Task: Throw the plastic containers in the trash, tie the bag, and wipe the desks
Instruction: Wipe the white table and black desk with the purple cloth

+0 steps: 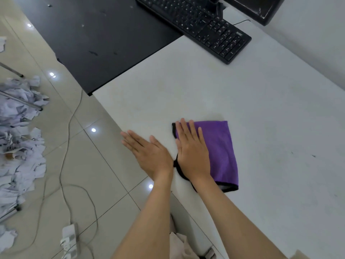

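Observation:
A folded purple cloth (222, 152) with a black edge lies flat on the white desk (261, 113), near its front left edge. My right hand (192, 148) presses flat on the cloth's left part, fingers straight. My left hand (149, 152) lies flat beside it, fingers straight, resting on the desk's edge and touching no cloth. No plastic containers or trash bag are in view.
A black keyboard (196, 25) lies at the back across the white desk and a black desk (93, 43). A monitor base (261, 10) stands at the top right. On the tiled floor to the left lie crumpled papers (18, 137), a cable and a power strip (70, 240).

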